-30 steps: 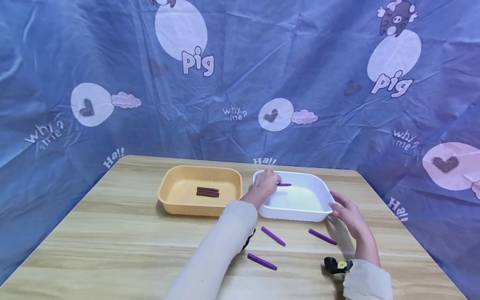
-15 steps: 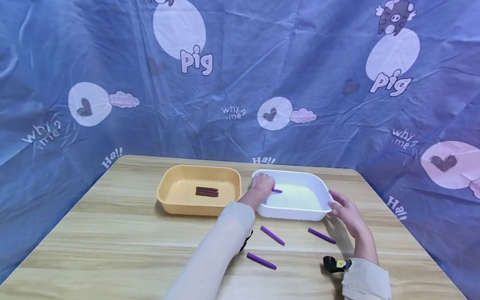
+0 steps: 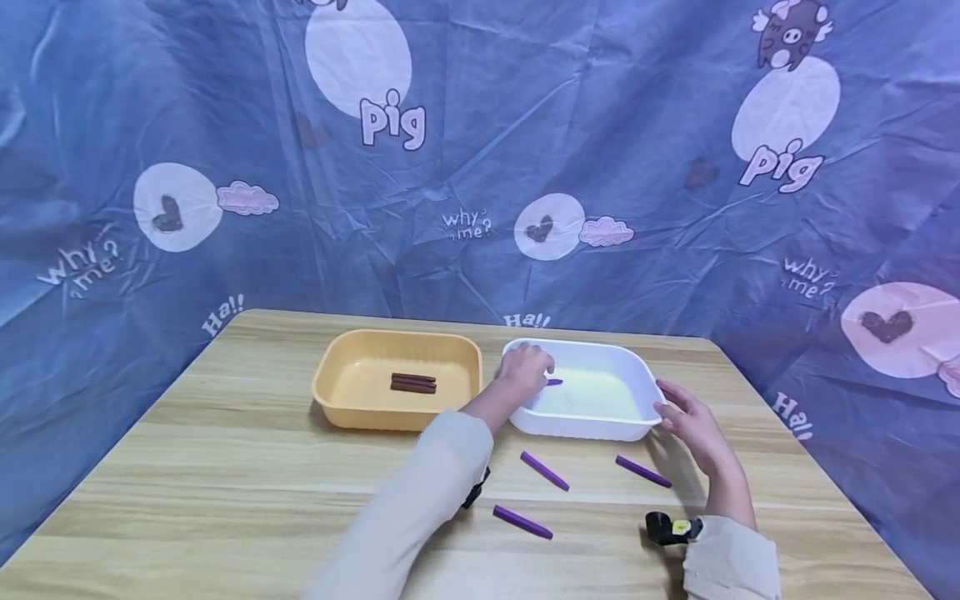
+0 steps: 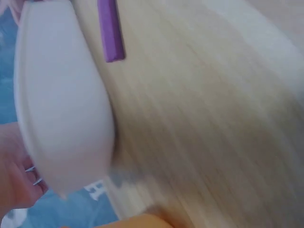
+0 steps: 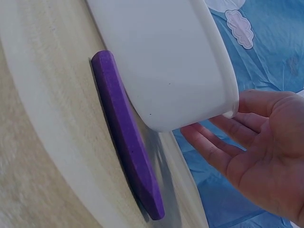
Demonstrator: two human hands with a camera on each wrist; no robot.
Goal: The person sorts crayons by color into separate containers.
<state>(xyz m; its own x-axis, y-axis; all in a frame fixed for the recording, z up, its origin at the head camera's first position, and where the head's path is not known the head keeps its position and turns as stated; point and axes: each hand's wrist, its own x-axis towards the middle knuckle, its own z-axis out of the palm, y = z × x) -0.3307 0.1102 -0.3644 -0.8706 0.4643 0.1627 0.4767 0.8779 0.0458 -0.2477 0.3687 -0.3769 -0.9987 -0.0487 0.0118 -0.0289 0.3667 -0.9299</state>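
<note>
My left hand [image 3: 527,371] is inside the left part of the white basin [image 3: 585,430], just over a purple crayon [image 3: 555,382]. Its fingers look loosened, and they hide part of that crayon. In the left wrist view, the left hand [image 4: 14,166] shows beyond the basin wall, blurred. My right hand [image 3: 697,425] touches the right end of the basin. From the right wrist view, the fingers of the right hand [image 5: 266,147] extend loosely against the basin's rim and outer wall.
Three more purple crayons lie on the wooden table before the basin: one crayon [image 3: 545,471] in the middle, one [image 3: 522,522] nearer, one [image 3: 643,472] to the right. A yellow basin [image 3: 390,418] left of the white one contains brown crayons [image 3: 413,383].
The left hand carried the crayon leftward and down within the white basin. Its fingers have since lifted slightly, and the crayon stays in place. The right hand keeps its position.
</note>
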